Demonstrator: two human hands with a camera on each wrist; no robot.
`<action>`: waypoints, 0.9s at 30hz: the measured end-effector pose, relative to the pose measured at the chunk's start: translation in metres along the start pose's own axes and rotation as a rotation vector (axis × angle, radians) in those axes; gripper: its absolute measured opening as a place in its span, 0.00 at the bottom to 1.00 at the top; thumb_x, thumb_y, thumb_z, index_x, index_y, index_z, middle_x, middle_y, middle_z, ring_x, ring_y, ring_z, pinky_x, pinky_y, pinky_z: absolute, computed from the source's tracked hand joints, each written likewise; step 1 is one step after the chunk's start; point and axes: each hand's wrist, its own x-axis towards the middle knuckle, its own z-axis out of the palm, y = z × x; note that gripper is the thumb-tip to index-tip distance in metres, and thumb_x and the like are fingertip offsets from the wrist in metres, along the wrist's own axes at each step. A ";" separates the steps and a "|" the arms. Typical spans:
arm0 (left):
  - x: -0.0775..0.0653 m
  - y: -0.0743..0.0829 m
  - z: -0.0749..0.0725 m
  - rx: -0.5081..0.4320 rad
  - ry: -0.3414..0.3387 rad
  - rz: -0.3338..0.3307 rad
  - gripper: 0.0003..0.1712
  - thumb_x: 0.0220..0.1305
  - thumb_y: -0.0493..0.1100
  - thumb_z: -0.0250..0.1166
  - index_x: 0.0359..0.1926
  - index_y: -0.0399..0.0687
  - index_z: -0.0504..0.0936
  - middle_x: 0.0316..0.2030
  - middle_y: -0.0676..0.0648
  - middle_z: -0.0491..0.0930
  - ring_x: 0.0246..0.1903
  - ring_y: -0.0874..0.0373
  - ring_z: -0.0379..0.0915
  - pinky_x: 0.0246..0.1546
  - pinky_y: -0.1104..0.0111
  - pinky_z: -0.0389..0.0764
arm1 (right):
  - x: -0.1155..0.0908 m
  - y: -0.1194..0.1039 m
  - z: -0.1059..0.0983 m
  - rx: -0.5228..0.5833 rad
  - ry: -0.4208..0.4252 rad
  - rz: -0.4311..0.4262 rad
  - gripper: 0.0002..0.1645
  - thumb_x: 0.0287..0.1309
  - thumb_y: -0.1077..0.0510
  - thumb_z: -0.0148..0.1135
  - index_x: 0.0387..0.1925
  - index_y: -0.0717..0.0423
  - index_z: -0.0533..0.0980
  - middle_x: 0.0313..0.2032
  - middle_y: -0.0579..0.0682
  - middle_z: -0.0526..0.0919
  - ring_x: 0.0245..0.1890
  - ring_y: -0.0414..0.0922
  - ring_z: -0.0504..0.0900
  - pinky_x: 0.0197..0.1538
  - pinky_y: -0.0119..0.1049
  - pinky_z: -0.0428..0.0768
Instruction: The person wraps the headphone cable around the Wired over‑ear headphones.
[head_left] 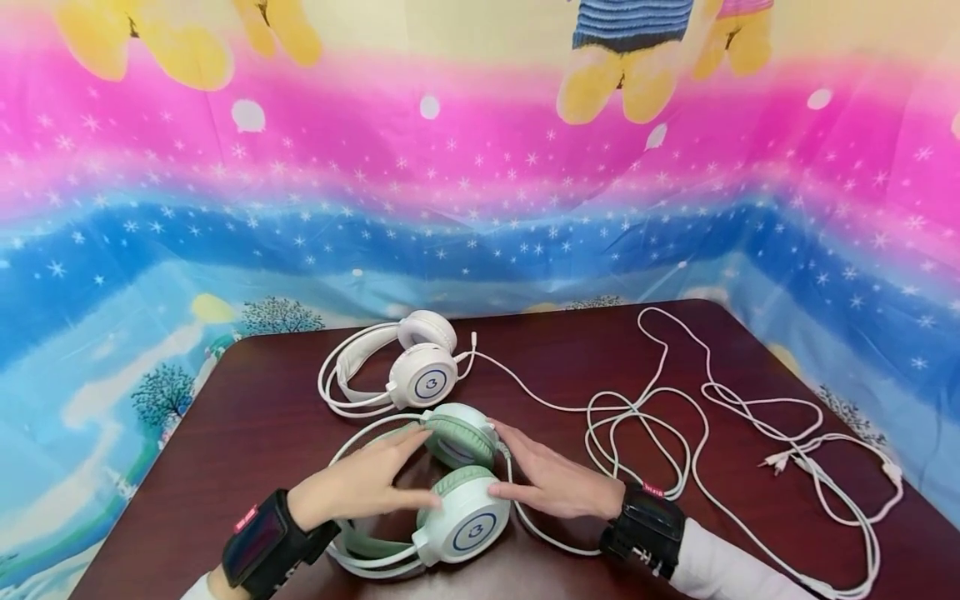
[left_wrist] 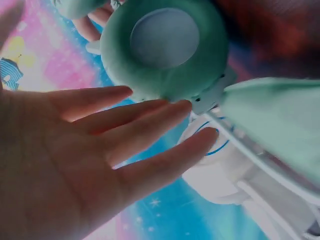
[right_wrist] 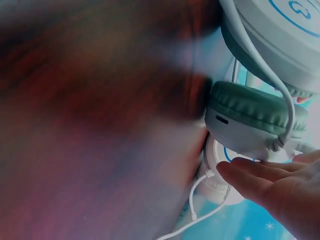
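Note:
A white headset with green ear pads (head_left: 474,518) lies near the front of the table, its ear cups to the right and its headband to the left. My left hand (head_left: 363,482) reaches over the headband side, fingers extended toward the ear cups. In the left wrist view its straight fingers lie at the edge of a green ear pad (left_wrist: 117,55). From the other side comes my right hand (head_left: 558,477), with its thumb at the near cup and its fingers at the far one. The right wrist view shows its straight fingertips beneath a white cup (right_wrist: 240,132).
Behind lies a second headset (head_left: 423,375), all white, with a small microphone boom. Loose white cable (head_left: 637,408) loops across the right side of the dark red table (head_left: 540,350), with plugs (head_left: 780,458) near the right edge. A patterned cloth (head_left: 480,192) hangs around the table.

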 end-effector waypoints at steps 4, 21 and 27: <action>-0.013 0.000 0.012 0.024 -0.078 0.014 0.60 0.44 0.64 0.75 0.67 0.30 0.60 0.62 0.25 0.61 0.61 0.33 0.60 0.54 0.46 0.69 | -0.003 0.001 0.006 0.056 -0.014 0.025 0.50 0.66 0.40 0.54 0.73 0.60 0.41 0.72 0.58 0.49 0.71 0.50 0.50 0.67 0.50 0.55; -0.011 0.006 0.039 0.274 -0.209 -0.002 0.36 0.38 0.47 0.79 0.47 0.31 0.77 0.43 0.41 0.77 0.44 0.52 0.75 0.41 0.66 0.76 | 0.006 0.003 0.017 0.256 0.012 0.081 0.73 0.41 0.46 0.78 0.74 0.57 0.36 0.72 0.58 0.46 0.70 0.50 0.49 0.66 0.52 0.55; -0.010 -0.006 0.046 0.122 -0.294 0.036 0.23 0.45 0.40 0.75 0.41 0.38 0.75 0.20 0.59 0.66 0.21 0.68 0.61 0.23 0.74 0.65 | 0.007 0.005 0.022 0.281 0.022 0.058 0.75 0.38 0.50 0.80 0.74 0.57 0.36 0.71 0.62 0.46 0.70 0.52 0.50 0.66 0.52 0.55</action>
